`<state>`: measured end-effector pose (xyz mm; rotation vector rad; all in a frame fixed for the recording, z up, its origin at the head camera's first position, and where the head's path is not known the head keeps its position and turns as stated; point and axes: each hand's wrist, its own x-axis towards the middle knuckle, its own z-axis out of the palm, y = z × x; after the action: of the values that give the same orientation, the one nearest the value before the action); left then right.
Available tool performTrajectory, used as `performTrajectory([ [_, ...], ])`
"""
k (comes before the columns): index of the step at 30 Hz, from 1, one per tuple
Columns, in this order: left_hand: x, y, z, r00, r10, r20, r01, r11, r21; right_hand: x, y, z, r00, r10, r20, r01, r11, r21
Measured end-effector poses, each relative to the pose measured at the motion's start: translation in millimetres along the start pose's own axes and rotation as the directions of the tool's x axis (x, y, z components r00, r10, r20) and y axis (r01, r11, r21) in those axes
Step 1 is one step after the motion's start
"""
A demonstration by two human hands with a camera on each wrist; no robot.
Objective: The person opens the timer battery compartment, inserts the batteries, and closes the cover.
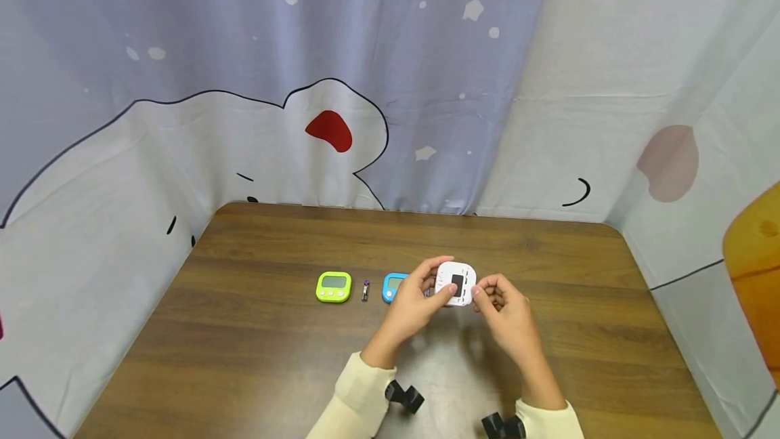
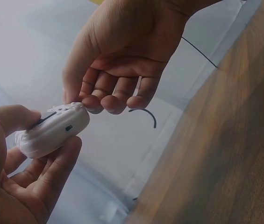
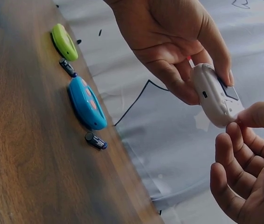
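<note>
A white digital timer, the same rounded-square shape as the others on the table, is held up above the tabletop. A dark rectangle shows on its upper face. My left hand grips its left side, thumb on the upper face and fingers beneath. At the opposite edge, the thumb and index fingertip of my right hand pinch the timer's corner; the other fingers of that hand curl loosely. In the right wrist view the white timer shows a small dark slot in its side.
On the wooden table lie a green timer, a small battery and a blue timer, partly behind my left hand. Another battery lies beyond the blue timer. A patterned curtain hangs along the table's back edge.
</note>
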<state>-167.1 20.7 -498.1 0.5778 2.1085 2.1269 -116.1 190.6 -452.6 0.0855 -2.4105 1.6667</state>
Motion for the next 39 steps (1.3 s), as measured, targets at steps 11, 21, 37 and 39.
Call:
performTrajectory([
  [11, -0.1, -0.3, 0.2, 1.000, 0.010, 0.008, -0.010, 1.000, 0.005, -0.8, 0.3, -0.7, 0.999, -0.030, 0.012, 0.030, 1.000, 0.001],
  [21, -0.8, -0.3, 0.6, 1.000, 0.008, 0.014, -0.009, 0.999, 0.035, -0.5, 3.0, 0.0, 0.998, -0.061, 0.018, 0.061, 0.998, 0.031],
  [37, -0.2, 0.7, -0.9, 1.000, 0.004, 0.016, -0.004, 1.000, -0.007, -0.4, 3.3, -0.9, 0.996, -0.068, 0.054, 0.065, 0.997, 0.050],
  [39, 0.1, 1.0, -0.9, 1.000, 0.004, 0.013, -0.003, 1.000, -0.018, 0.8, 9.8, -0.1, 0.997, -0.044, 0.062, 0.038, 0.994, 0.099],
])
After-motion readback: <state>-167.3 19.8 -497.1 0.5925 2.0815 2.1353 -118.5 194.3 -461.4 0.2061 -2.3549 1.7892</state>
